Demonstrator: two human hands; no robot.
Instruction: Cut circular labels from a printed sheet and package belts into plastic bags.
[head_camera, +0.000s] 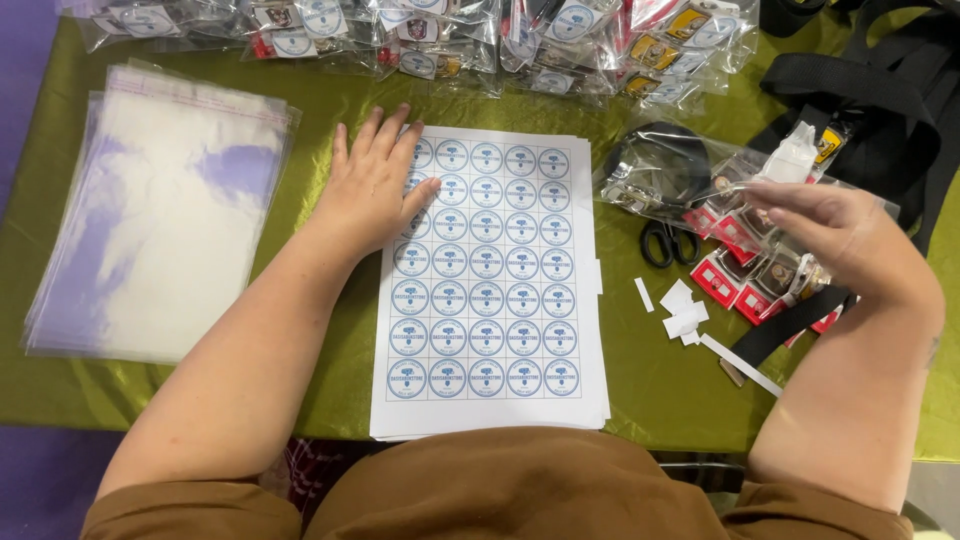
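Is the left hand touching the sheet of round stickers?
Touching: the head view shows the left hand lying flat, fingers over the top-left corner of the sticker sheet.

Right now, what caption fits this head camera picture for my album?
Left hand flat on a sticker sheet; right hand over a clear bag.

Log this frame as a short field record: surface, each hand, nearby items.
surface: green cloth on table
left hand: flat on the top left corner of the sticker sheet
right hand: open, fingers spread, over a clear bag holding red-carded items
left of sheet: stack of clear sleeves
right of sheet: scissors, paper scraps, black straps
far edge: filled bags
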